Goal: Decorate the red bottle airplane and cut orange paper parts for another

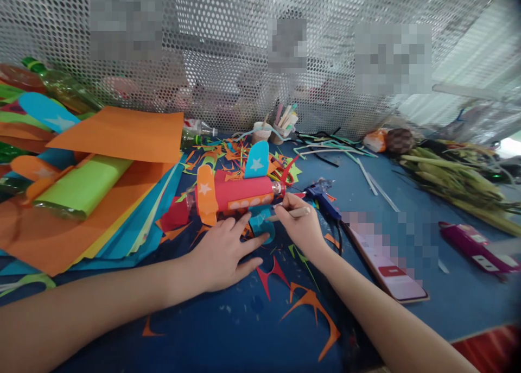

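A toy plane made from a plastic bottle wrapped in red paper lies on the blue table, its clear neck pointing right. It has an orange paper tail piece with a white star and an upright blue paper wing, also starred. My left hand lies flat with fingers spread, fingertips at the bottle's near side and on the lower blue wing. My right hand pinches a pale pen, its tip over that lower wing, where a star outline shows faintly.
Orange sheets and another paper-wrapped bottle are piled at left. Paper scraps surround the plane. A blue glue gun, a phone and a purple case lie right. Cups of pens stand behind, before a perforated metal screen.
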Available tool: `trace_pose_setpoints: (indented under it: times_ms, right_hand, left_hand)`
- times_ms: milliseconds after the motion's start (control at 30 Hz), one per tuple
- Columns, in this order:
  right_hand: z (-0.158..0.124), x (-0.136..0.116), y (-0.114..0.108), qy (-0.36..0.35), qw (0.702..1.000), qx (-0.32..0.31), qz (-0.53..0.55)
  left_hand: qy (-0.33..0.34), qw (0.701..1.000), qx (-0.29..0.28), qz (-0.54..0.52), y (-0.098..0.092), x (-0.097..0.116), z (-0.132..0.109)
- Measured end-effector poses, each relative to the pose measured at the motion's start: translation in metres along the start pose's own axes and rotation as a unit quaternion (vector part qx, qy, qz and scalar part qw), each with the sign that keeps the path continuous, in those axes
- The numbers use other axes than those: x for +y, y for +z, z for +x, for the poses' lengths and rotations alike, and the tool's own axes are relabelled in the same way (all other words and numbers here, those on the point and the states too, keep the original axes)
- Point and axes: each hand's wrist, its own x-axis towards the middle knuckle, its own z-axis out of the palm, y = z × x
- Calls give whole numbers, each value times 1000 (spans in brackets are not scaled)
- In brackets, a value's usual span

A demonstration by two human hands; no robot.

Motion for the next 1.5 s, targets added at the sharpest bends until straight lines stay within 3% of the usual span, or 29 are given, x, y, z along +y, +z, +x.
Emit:
trace_pose_setpoints:
  times_ms: [267, 933, 1167, 1500]
  right_hand:
    - [-1, -4, -3, 7, 1000, 15, -23]
    - [-3, 4, 16, 16, 996, -35, 75]
    - [2, 10, 8, 48, 988, 29, 143]
    - [9, 16, 7, 57, 991, 1, 118]
  left_hand:
    - [-2, 1000, -10, 7, 0, 1, 0]
    - [-2, 1000, -16, 16, -1, 1, 0]
    - [-3, 999, -28, 17, -4, 2, 2]
    - [-2, 999, -28, 19, -3, 1, 0]
